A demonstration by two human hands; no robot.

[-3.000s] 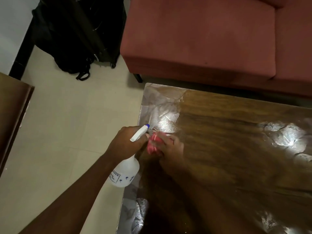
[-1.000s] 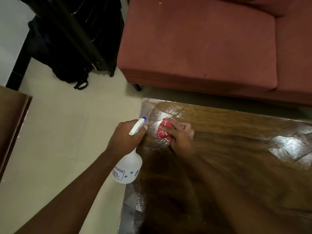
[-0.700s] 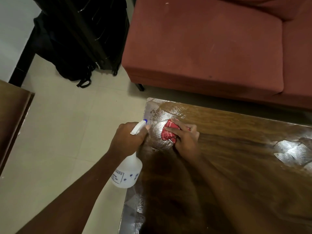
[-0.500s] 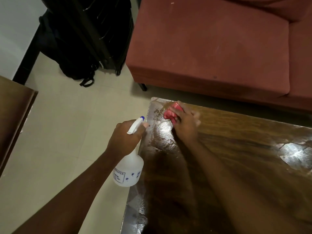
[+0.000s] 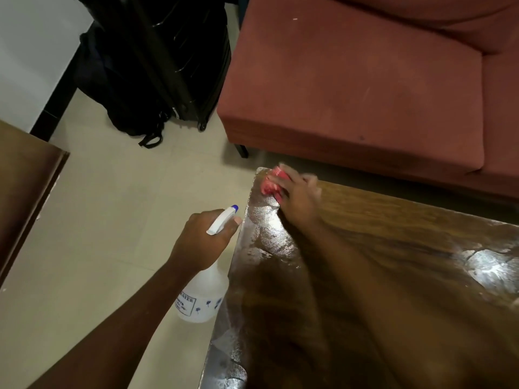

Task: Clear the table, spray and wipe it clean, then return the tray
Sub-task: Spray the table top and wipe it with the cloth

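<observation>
Cloth reaches the far left corner of the tabletop [image 5: 393,234].
The right hand [image 5: 299,196] has pushed the red cloth [image 5: 271,182] there, fingers pressing it; the left hand [image 5: 202,237] grips the spray bottle [image 5: 203,290]. Wiping nearly done here.

A coffee table [image 5: 393,276] fills the near right of the scene. At its far left corner a cloth [image 5: 271,183] is pressed onto the top under the right hand [image 5: 299,197]. Just left of the table's left edge, over the floor [image 5: 112,220], a spray bottle [image 5: 203,293] is held by the left hand [image 5: 203,238], its nozzle pointed toward the table. Beyond the table's far edge a sofa [image 5: 351,80] is set. To the sofa's left, at the far wall, a suitcase [image 5: 174,51] is stood with a backpack [image 5: 123,102] beside it. Another piece of wooden furniture [image 5: 25,186] is seen at the left edge.
</observation>
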